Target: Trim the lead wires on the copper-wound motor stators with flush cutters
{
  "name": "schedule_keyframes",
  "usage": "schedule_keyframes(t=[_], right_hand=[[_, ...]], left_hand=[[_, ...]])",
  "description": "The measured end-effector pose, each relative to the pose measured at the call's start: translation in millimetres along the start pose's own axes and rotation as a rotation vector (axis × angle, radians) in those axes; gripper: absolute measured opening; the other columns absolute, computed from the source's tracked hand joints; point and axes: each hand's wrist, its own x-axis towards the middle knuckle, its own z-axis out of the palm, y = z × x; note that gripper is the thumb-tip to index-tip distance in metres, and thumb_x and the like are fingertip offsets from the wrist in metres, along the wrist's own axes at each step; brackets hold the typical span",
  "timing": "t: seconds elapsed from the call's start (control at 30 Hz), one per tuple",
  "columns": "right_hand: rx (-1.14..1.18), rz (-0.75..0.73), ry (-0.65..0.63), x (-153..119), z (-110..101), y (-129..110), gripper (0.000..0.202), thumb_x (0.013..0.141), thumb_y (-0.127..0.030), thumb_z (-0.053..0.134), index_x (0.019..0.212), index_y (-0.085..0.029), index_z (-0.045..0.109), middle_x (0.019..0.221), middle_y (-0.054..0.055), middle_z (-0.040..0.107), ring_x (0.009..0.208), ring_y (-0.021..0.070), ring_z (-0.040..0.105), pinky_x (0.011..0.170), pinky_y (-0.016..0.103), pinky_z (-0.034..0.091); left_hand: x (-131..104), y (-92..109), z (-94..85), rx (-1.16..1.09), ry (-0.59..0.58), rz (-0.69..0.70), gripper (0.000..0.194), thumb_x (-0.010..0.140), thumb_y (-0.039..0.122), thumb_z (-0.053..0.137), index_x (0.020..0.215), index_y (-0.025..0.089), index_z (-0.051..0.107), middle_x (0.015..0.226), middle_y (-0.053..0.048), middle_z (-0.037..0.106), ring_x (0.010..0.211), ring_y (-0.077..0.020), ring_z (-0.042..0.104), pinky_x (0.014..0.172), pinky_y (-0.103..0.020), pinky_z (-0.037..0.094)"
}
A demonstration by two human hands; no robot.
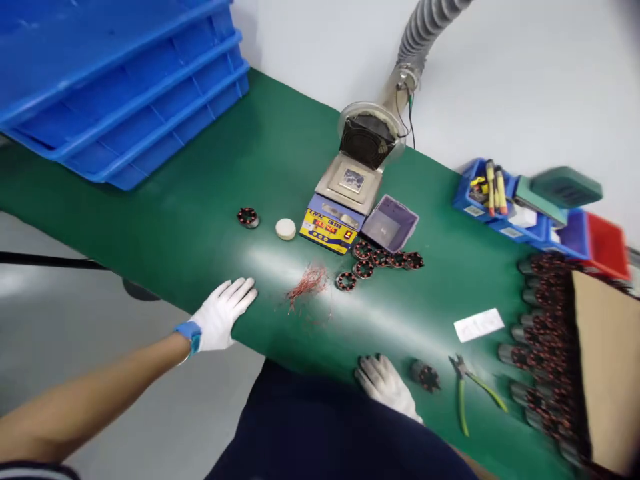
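Observation:
My left hand (223,315), in a white glove with a blue band at the wrist, lies flat on the front edge of the green table, fingers stretched out and holding nothing. My right hand (386,385), gloved with greyish fingertips, rests at the table edge by my body, its fingers laid out and nothing visible in them. Just right of it sits a copper-wound motor stator (426,375). Beyond that lie green-handled side cutters (465,387). Between the hands, farther in, is a loose heap of thin copper wire clippings (309,283).
A yellow-fronted solder pot (333,223) stands mid-table under an extraction duct (425,33). Beside it are a clear plastic box (391,225), several stators (363,269) and a round white pad (285,229). Blue crates (165,113) stand left; stator rows (543,347) and parts bins (475,193) right.

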Motion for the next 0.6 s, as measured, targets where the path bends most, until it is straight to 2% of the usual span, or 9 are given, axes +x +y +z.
schedule_keyframes(t=[0.13,0.23,0.3,0.37,0.43,0.5,0.53,0.57,0.6], right_hand=[[-0.002,-0.026,0.086,1.7,9.0,2.7,0.051,0.075,-0.018,0.043,0.111,-0.045,0.068,0.113,-0.007,0.071,0.100,0.0294,0.069,0.085,0.047,0.060],[-0.083,-0.049,0.152,8.0,8.3,3.8,0.049,0.075,-0.021,0.044,0.103,-0.053,0.069,0.105,-0.012,0.072,0.091,0.0266,0.071,0.080,0.042,0.062],[-0.201,-0.121,0.170,10.9,7.0,7.3,0.047,0.072,-0.024,0.047,0.099,-0.054,0.070,0.104,-0.012,0.072,0.094,0.0265,0.071,0.079,0.040,0.062],[-0.315,-0.194,0.186,11.2,6.2,11.9,0.042,0.071,-0.029,0.047,0.098,-0.050,0.072,0.106,-0.008,0.072,0.098,0.0279,0.069,0.079,0.039,0.062],[-0.317,-0.223,0.212,8.8,5.1,15.0,0.040,0.075,-0.041,0.043,0.101,-0.042,0.075,0.112,-0.003,0.070,0.104,0.0291,0.067,0.080,0.041,0.062],[-0.194,-0.182,0.214,4.1,1.6,14.1,0.049,0.078,-0.052,0.042,0.112,-0.034,0.072,0.123,0.002,0.066,0.114,0.0295,0.062,0.088,0.043,0.060],[-0.107,-0.165,0.215,1.5,-1.6,11.9,0.053,0.077,-0.052,0.045,0.119,-0.030,0.069,0.127,0.004,0.063,0.119,0.0300,0.059,0.093,0.044,0.058],[-0.016,-0.072,0.216,-0.6,-5.6,8.8,0.055,0.076,-0.048,0.050,0.125,-0.026,0.064,0.132,0.007,0.061,0.125,0.0309,0.053,0.102,0.049,0.052],[0.067,-0.064,0.203,-1.9,-9.9,5.5,0.056,0.080,-0.044,0.053,0.130,-0.022,0.059,0.133,0.010,0.059,0.128,0.0308,0.050,0.108,0.050,0.045]], left_hand=[[2.7,3.7,0.1,0.082,-0.014,-0.033,0.087,0.062,0.043,0.059,0.141,0.010,0.043,0.153,-0.022,0.031,0.141,-0.0381,0.030,0.117,-0.052,0.019],[2.2,3.8,3.3,0.095,0.059,-0.018,0.086,0.061,0.042,0.059,0.140,0.010,0.043,0.151,-0.023,0.034,0.139,-0.0387,0.033,0.117,-0.052,0.023],[1.0,4.1,9.0,0.094,0.120,-0.018,0.089,0.059,0.042,0.060,0.141,0.011,0.041,0.150,-0.023,0.035,0.139,-0.0396,0.034,0.116,-0.053,0.024],[0.1,2.9,16.3,0.109,0.172,-0.028,0.093,0.059,0.044,0.060,0.143,0.012,0.037,0.150,-0.023,0.034,0.138,-0.0399,0.034,0.115,-0.053,0.026],[-0.1,-0.3,22.9,0.138,0.222,-0.038,0.094,0.061,0.049,0.060,0.143,0.011,0.034,0.151,-0.024,0.031,0.138,-0.0392,0.035,0.115,-0.051,0.028],[-0.6,-3.0,26.5,0.164,0.275,-0.052,0.094,0.062,0.051,0.061,0.141,0.009,0.034,0.152,-0.025,0.031,0.138,-0.0377,0.036,0.114,-0.047,0.030],[-1.4,-2.6,27.1,0.167,0.300,-0.062,0.093,0.061,0.051,0.061,0.139,0.007,0.036,0.151,-0.024,0.032,0.138,-0.0367,0.036,0.114,-0.045,0.031],[-2.7,-0.2,27.4,0.162,0.321,-0.087,0.092,0.060,0.050,0.061,0.137,0.007,0.038,0.150,-0.023,0.035,0.137,-0.0358,0.036,0.114,-0.044,0.032],[-4.6,4.5,28.0,0.139,0.328,-0.143,0.091,0.058,0.048,0.062,0.136,0.007,0.039,0.149,-0.020,0.037,0.137,-0.0342,0.038,0.113,-0.042,0.033]])
